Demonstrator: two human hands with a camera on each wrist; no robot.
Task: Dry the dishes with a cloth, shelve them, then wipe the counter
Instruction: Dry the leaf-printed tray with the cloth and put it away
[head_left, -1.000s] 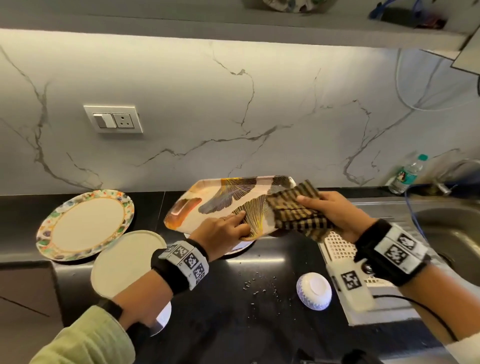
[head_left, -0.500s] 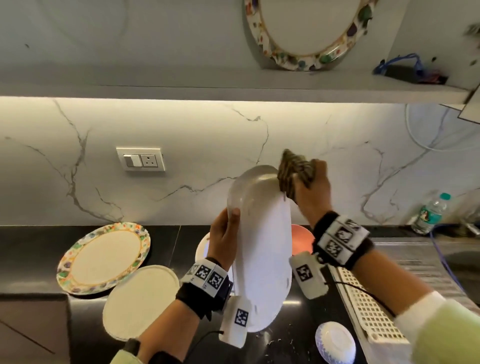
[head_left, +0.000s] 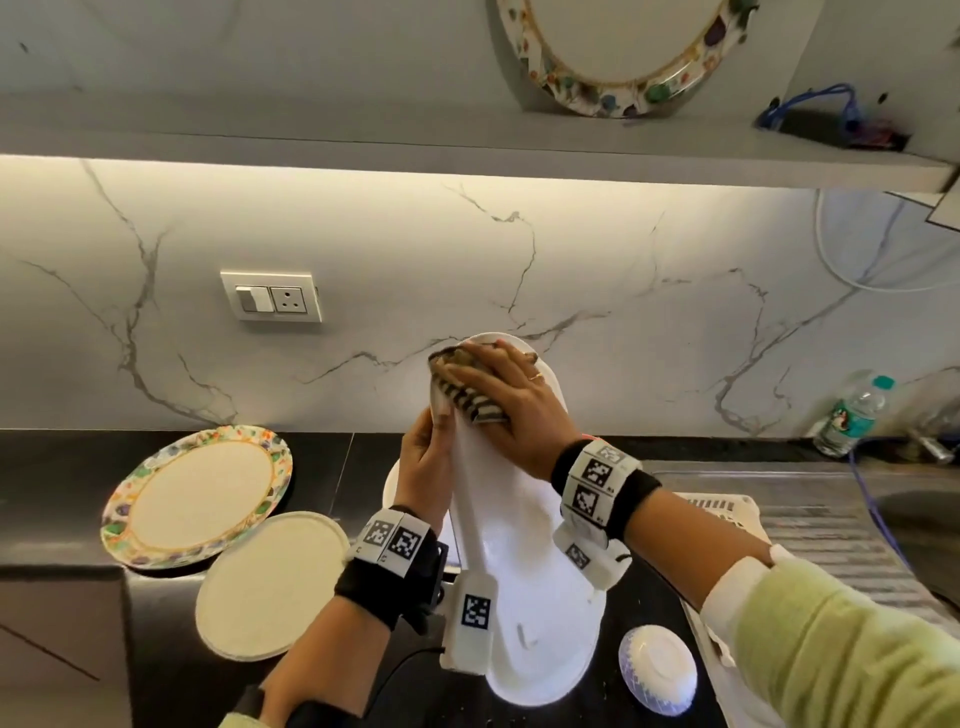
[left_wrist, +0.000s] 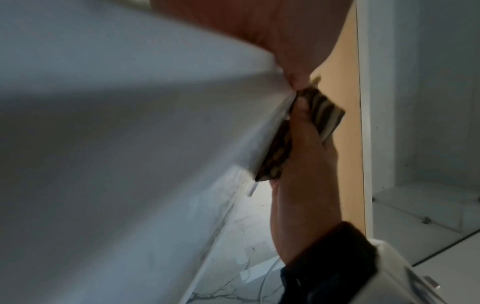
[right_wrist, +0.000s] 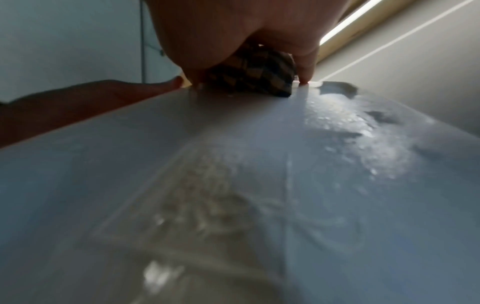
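A long tray stands nearly upright over the black counter, its wet white back toward me. My left hand grips its left edge, about halfway up. My right hand holds a bunched brown striped cloth against the tray's top end. In the right wrist view the cloth sits under the palm on the tray, where water drops glisten. The left wrist view shows the cloth wrapped over the tray's edge under the right hand.
A floral plate and a cream plate lie at the left on the counter. An upturned white bowl sits by the drying rack. Another floral plate leans on the shelf above. A water bottle stands near the sink.
The tray went from lying patterned side up to standing upright, white back toward me. My right hand brought the cloth from the top rim down onto the back face.
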